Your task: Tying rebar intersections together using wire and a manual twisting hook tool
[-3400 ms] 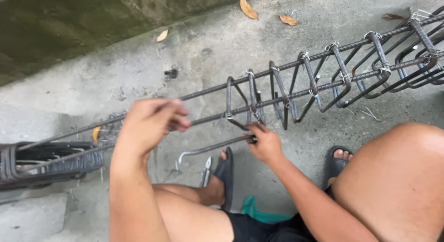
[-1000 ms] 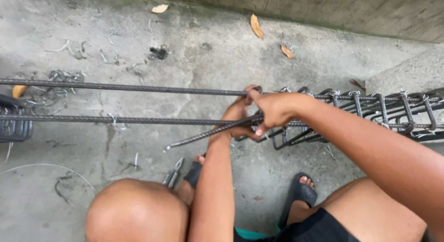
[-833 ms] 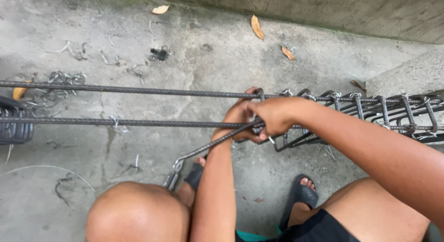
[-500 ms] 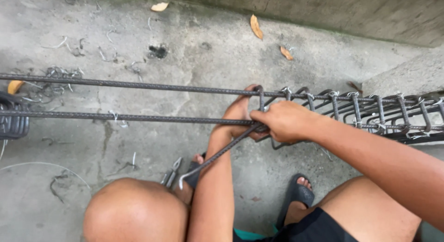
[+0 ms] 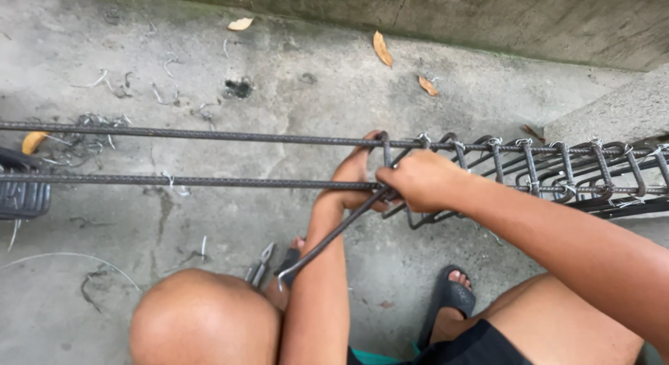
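Observation:
A rebar cage runs left to right in front of me, with long bars and several bent stirrups tied on at the right. My left hand reaches up between the bars and grips the leftmost stirrup where it meets the upper bar. My right hand is closed on a thin steel hook tool that slants down to the left from that joint. Pale tie wire shows on the upper bar at the stirrup.
Pliers lie on the concrete floor by my left knee. Wire scraps and dry leaves litter the floor. A concrete wall runs along the back. A dark object sits at the left edge. My sandalled foot rests below.
The hook tool's free end has swung from pointing left to hanging down-left. My hands stay at the same stirrup joint, and the view has shifted from the cage's left part to this joint.

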